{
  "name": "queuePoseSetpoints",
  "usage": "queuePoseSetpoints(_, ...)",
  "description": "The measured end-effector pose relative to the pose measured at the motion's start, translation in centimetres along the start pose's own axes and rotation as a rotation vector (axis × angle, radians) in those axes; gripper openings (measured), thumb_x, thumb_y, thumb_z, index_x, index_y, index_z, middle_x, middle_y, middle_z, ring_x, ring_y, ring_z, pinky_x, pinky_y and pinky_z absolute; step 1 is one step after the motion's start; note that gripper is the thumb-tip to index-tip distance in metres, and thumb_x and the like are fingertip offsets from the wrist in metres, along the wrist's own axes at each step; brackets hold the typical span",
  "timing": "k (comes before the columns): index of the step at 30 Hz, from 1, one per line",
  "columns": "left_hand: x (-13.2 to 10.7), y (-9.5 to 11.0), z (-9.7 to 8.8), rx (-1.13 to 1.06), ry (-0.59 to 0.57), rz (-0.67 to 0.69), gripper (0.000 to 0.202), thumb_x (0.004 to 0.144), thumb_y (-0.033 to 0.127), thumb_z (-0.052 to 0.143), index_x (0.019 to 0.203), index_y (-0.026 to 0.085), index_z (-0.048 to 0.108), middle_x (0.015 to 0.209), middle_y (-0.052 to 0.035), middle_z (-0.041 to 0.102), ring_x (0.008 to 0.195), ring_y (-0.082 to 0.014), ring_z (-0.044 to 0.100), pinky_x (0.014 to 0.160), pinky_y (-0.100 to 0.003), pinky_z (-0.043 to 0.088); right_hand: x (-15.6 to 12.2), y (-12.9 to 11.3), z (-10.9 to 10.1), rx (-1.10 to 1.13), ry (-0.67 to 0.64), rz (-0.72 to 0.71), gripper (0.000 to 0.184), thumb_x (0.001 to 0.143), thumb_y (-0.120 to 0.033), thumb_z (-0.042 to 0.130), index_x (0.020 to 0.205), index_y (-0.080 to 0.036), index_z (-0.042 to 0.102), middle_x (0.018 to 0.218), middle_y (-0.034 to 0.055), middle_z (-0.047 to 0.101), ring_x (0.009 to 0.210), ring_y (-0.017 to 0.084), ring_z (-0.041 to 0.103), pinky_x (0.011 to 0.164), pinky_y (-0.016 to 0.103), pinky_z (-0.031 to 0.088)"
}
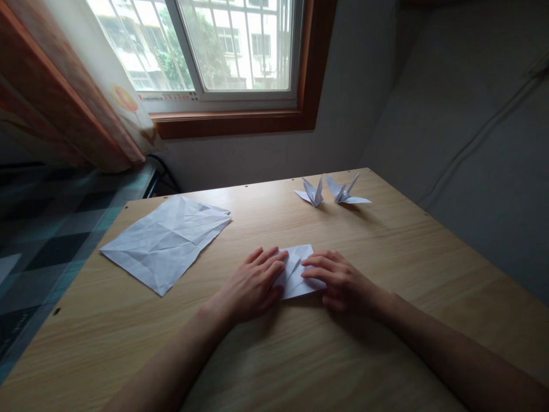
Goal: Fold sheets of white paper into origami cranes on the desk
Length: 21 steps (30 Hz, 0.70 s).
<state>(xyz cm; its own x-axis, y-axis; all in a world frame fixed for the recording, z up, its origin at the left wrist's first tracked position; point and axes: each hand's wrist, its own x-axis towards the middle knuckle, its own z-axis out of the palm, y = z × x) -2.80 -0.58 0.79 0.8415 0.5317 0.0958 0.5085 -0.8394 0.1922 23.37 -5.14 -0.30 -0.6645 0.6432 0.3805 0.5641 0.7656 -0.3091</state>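
Observation:
A small folded piece of white paper [295, 280] lies on the wooden table between my two hands, with slanting creases and layered flaps on its top. My left hand [257, 280] rests over its left side, fingers stretched out and lying on the paper. From the right, my right hand [343, 280] reaches over the other side. Its fingers are apart and slightly bent, their tips touching the top layer, while the thumb sits low by the paper's near right corner. Whether the thumb goes under the edge I cannot tell.
Two folded white paper cranes, a left one [315, 194] and a right one [343, 195], stand at the table's back right. Creased, unfolded white paper [167, 237] lies at the left. The wooden table [266, 366] meets a checked cloth [55, 223] at left. Behind are a window [240, 46] and curtain [64, 74].

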Motion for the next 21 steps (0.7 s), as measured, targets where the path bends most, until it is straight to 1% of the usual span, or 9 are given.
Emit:
queuePoseSetpoints(2, 0.0, 0.0, -0.1, -0.008, -0.014, 0.000, 0.042, 0.088, 0.029, 0.050, 0.129, 0.019, 0.049, 0.146, -0.0084, 0.048, 0.137, -0.0294, 0.038, 0.113, -0.051, 0.028, -0.1, 0.4, 0.0, -0.012, -0.012, -0.018, 0.047, 0.065, -0.008, 0.054, 0.110, -0.018, 0.060, 0.121, 0.0105, 0.065, 0.113, 0.026, 0.054, 0.096, 0.042, 0.041)
queuePoseSetpoints(4, 0.0, 0.0, -0.1, 0.004, -0.022, 0.005, 0.050, 0.088, 0.030, 0.051, 0.137, 0.022, 0.044, 0.146, -0.0076, 0.047, 0.137, -0.0301, 0.038, 0.113, -0.053, 0.028, -0.1, 0.7, 0.1, -0.010, -0.014, -0.037, 0.039, 0.069, -0.007, 0.054, 0.105, -0.018, 0.062, 0.116, 0.0092, 0.068, 0.110, 0.025, 0.056, 0.095, 0.041, 0.042)
queuePoseSetpoints(6, 0.0, 0.0, 0.0, 0.025, -0.020, 0.010, 0.052, 0.089, 0.031, 0.051, 0.141, 0.026, 0.043, 0.145, -0.0072, 0.048, 0.135, -0.0312, 0.039, 0.111, -0.054, 0.029, 0.1, 0.9, 0.3, 0.006, 0.002, -0.031, 0.030, 0.075, -0.006, 0.054, 0.100, -0.019, 0.063, 0.110, 0.0080, 0.069, 0.106, 0.023, 0.058, 0.093, 0.039, 0.043)
queuePoseSetpoints(9, 0.0, 0.1, 0.0, 0.043, 0.009, 0.019, 0.047, 0.091, 0.033, 0.050, 0.138, 0.028, 0.048, 0.139, -0.0082, 0.052, 0.130, -0.0319, 0.043, 0.108, -0.055, 0.033, 0.5, 0.8, 0.4, 0.049, 0.032, 0.077, 0.018, 0.084, -0.009, 0.054, 0.095, -0.019, 0.065, 0.101, 0.0069, 0.070, 0.097, 0.020, 0.060, 0.090, 0.036, 0.045)
queuePoseSetpoints(12, 0.0, 0.1, 0.1, 0.048, 0.024, 0.025, 0.046, 0.092, 0.035, 0.051, 0.137, 0.026, 0.050, 0.138, -0.0093, 0.053, 0.129, -0.0324, 0.044, 0.107, -0.055, 0.034, 1.1, 0.4, 0.6, 0.064, 0.063, 0.233, 0.012, 0.086, -0.013, 0.057, 0.093, -0.018, 0.066, 0.094, 0.0071, 0.068, 0.092, 0.021, 0.058, 0.086, 0.035, 0.047)
queuePoseSetpoints(14, 0.0, 0.2, 0.1, 0.048, 0.018, 0.024, 0.044, 0.094, 0.035, 0.048, 0.137, 0.026, 0.050, 0.142, -0.0085, 0.050, 0.132, -0.0326, 0.041, 0.108, -0.055, 0.033, 1.4, 0.2, 0.8, 0.052, 0.072, 0.305, 0.013, 0.085, -0.015, 0.061, 0.096, -0.018, 0.066, 0.094, 0.0076, 0.066, 0.093, 0.022, 0.057, 0.086, 0.037, 0.047)
queuePoseSetpoints(17, 0.1, 0.3, 0.2, 0.036, 0.001, 0.024, 0.042, 0.097, 0.035, 0.043, 0.137, 0.025, 0.049, 0.145, -0.0072, 0.048, 0.136, -0.0316, 0.038, 0.110, -0.055, 0.030, 1.7, 0.0, 1.2, 0.066, 0.078, 0.375, 0.023, 0.082, -0.017, 0.065, 0.106, -0.017, 0.064, 0.094, 0.0067, 0.066, 0.091, 0.022, 0.057, 0.086, 0.037, 0.046)
queuePoseSetpoints(19, 0.2, 0.5, 0.2, 0.026, -0.002, 0.016, 0.045, 0.096, 0.040, 0.044, 0.137, 0.022, 0.049, 0.144, -0.0090, 0.049, 0.135, -0.0316, 0.039, 0.111, -0.055, 0.030, 1.6, 0.0, 1.4, 0.075, 0.090, 0.409, 0.028, 0.082, -0.017, 0.065, 0.110, -0.017, 0.062, 0.093, 0.0062, 0.065, 0.088, 0.021, 0.057, 0.085, 0.037, 0.046)
queuePoseSetpoints(21, 0.2, 0.8, 0.2, 0.022, 0.002, 0.012, 0.051, 0.093, 0.045, 0.048, 0.138, 0.021, 0.047, 0.143, -0.0114, 0.049, 0.135, -0.0325, 0.040, 0.111, -0.055, 0.030, 1.5, 0.1, 1.5, 0.057, 0.097, 0.420, 0.029, 0.083, -0.019, 0.065, 0.112, -0.018, 0.062, 0.097, 0.0070, 0.064, 0.090, 0.022, 0.056, 0.085, 0.037, 0.046)
